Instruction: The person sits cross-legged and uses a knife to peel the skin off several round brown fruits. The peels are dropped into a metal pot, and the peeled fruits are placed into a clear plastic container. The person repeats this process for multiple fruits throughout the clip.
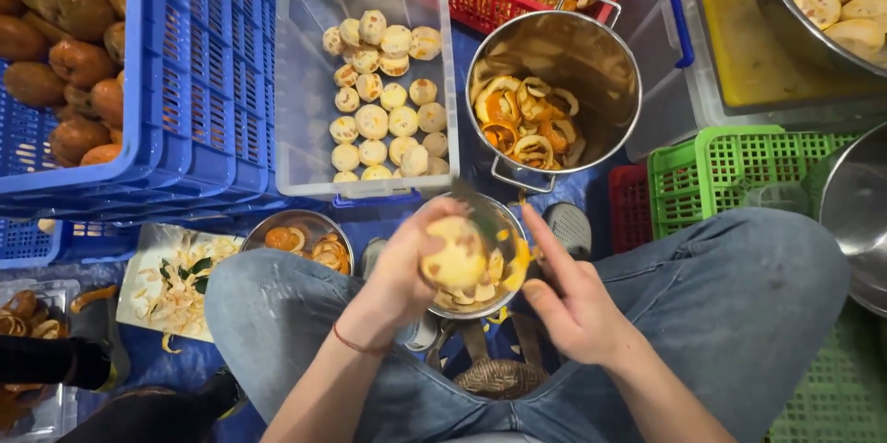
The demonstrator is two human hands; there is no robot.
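My left hand grips a pale yellow peeled fruit over a small steel bowl of peel scraps between my knees. Beside the fruit, my right hand has its fingers stretched out; its fingertips reach toward an orange strip of peel at the fruit's right side. Whether it holds a blade is hidden. A clear plastic tub just ahead holds several peeled fruits. To the tub's right, a steel pot contains orange peels.
Blue crates with brown unpeeled fruits stand at the left. A red basket of peels sits at the back, a green crate and steel basins at the right. A small bowl and a scrap tray lie by my left knee.
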